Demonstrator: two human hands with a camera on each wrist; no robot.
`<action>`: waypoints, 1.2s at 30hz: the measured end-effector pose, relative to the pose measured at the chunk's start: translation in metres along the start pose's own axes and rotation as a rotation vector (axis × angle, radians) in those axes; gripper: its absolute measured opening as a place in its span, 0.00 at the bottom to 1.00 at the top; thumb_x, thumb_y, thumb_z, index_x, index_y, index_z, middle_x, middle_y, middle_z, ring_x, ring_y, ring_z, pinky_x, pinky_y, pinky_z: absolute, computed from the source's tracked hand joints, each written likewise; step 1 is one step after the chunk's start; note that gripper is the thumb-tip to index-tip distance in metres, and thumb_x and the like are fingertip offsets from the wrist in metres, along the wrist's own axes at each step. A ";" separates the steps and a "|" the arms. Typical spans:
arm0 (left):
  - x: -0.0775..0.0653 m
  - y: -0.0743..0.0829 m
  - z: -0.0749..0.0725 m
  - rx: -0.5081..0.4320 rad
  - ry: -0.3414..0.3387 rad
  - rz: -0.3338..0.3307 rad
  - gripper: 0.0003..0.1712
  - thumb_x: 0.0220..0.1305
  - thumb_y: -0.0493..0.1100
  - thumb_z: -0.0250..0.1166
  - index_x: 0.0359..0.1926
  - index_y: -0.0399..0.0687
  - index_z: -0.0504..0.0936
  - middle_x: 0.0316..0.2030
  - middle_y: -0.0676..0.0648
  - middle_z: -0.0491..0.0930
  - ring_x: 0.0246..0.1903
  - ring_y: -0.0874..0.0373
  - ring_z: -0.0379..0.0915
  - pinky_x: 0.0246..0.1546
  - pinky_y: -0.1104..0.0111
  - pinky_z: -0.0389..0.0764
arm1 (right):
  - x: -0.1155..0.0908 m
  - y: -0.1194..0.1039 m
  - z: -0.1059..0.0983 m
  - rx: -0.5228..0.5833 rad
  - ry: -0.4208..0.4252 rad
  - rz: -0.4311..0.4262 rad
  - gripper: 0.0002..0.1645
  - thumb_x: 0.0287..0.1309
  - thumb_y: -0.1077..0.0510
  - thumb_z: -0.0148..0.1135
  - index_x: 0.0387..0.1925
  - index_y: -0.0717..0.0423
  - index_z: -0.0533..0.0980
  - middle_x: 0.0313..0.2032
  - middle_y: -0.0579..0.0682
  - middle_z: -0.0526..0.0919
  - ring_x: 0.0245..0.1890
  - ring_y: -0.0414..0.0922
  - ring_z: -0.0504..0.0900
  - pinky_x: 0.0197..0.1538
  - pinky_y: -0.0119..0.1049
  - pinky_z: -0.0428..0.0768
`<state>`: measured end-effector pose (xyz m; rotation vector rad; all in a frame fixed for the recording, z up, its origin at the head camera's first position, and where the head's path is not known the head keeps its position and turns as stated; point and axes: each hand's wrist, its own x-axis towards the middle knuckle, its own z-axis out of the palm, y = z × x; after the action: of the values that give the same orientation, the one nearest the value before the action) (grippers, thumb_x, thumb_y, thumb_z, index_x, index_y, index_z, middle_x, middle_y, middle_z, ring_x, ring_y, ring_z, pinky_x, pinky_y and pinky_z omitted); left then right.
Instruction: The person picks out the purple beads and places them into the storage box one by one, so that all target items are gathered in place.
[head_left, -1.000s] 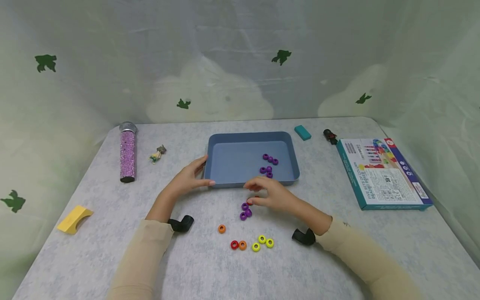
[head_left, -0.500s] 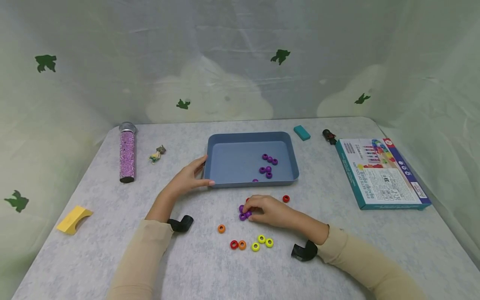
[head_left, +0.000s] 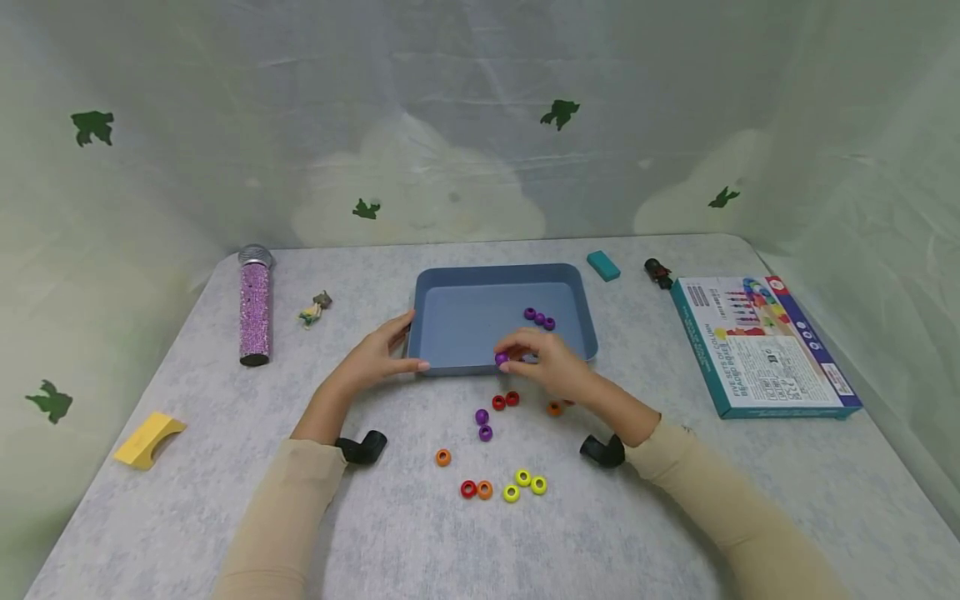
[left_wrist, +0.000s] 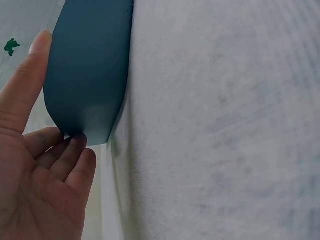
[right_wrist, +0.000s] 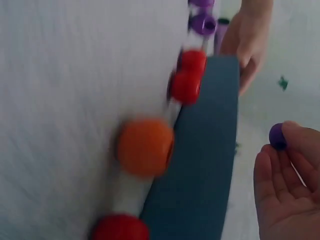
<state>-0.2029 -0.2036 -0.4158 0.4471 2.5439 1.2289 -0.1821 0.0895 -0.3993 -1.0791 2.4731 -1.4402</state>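
A blue tray (head_left: 465,310) stands in the middle of the table. My left hand (head_left: 380,350) holds its near left corner, thumb on the front rim and fingers against the left wall. In the left wrist view the fingers bend against the tray's wall (left_wrist: 92,65). My right hand (head_left: 547,364) pinches a purple bead (right_wrist: 278,136) between thumb and fingertip, at the tray's front rim. Behind it, purple beads (head_left: 540,319) lie inside the tray; the hand hides part of the floor. Two purple beads (head_left: 483,424) lie on the table in front.
Red beads (head_left: 512,398), orange beads (head_left: 443,457) and yellow beads (head_left: 522,477) lie loose before the tray. A glittery microphone (head_left: 255,312), a small figure (head_left: 315,308) and a yellow arch block (head_left: 149,438) are at left. A teal block (head_left: 603,265), dark figure (head_left: 658,272) and box (head_left: 765,350) are at right.
My right hand went down to the purple beads on the table, took one and moved back up to the tray's front rim. My left hand has stayed at the tray's corner.
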 end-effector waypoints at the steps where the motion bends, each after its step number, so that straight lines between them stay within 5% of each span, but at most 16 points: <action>1: 0.000 0.000 0.000 0.002 0.001 0.000 0.57 0.36 0.60 0.64 0.63 0.51 0.42 0.61 0.49 0.41 0.58 0.54 0.42 0.56 0.64 0.55 | 0.005 0.004 -0.003 0.009 0.022 0.009 0.13 0.47 0.60 0.58 0.38 0.50 0.73 0.34 0.42 0.74 0.34 0.35 0.73 0.37 0.31 0.75; 6: 0.000 0.001 0.000 0.010 0.003 -0.007 0.57 0.36 0.60 0.64 0.63 0.51 0.42 0.61 0.49 0.42 0.58 0.54 0.43 0.56 0.64 0.55 | 0.025 0.025 -0.013 -0.017 0.089 0.115 0.13 0.47 0.59 0.57 0.39 0.56 0.74 0.35 0.45 0.75 0.35 0.37 0.73 0.38 0.30 0.75; 12: 0.000 0.001 0.000 0.007 -0.001 -0.005 0.57 0.36 0.60 0.64 0.63 0.51 0.42 0.61 0.49 0.42 0.58 0.54 0.42 0.56 0.64 0.55 | 0.039 0.043 -0.012 -0.081 0.073 0.252 0.14 0.47 0.59 0.57 0.39 0.58 0.74 0.35 0.45 0.76 0.34 0.38 0.74 0.33 0.28 0.75; 23: 0.000 0.000 0.000 0.004 0.001 0.006 0.56 0.37 0.59 0.64 0.63 0.49 0.42 0.61 0.49 0.42 0.58 0.55 0.43 0.56 0.65 0.55 | 0.045 0.052 -0.008 -0.165 -0.005 0.331 0.12 0.46 0.59 0.58 0.37 0.55 0.74 0.34 0.45 0.76 0.36 0.39 0.72 0.39 0.32 0.73; 28: 0.000 0.000 0.000 0.003 0.001 0.006 0.56 0.37 0.59 0.64 0.63 0.49 0.42 0.61 0.49 0.42 0.58 0.54 0.43 0.56 0.65 0.55 | 0.039 0.040 -0.009 -0.134 0.022 0.272 0.20 0.47 0.55 0.57 0.45 0.54 0.70 0.42 0.47 0.72 0.43 0.40 0.69 0.44 0.33 0.71; 36: -0.001 0.001 0.000 -0.002 0.002 0.011 0.56 0.37 0.59 0.64 0.63 0.49 0.43 0.61 0.49 0.42 0.58 0.55 0.43 0.56 0.65 0.55 | 0.014 0.000 -0.003 -0.082 0.028 -0.004 0.24 0.46 0.49 0.57 0.45 0.55 0.69 0.42 0.48 0.72 0.41 0.47 0.71 0.43 0.38 0.72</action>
<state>-0.2023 -0.2033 -0.4154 0.4606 2.5448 1.2362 -0.1933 0.0828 -0.3939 -1.0860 2.5720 -1.3754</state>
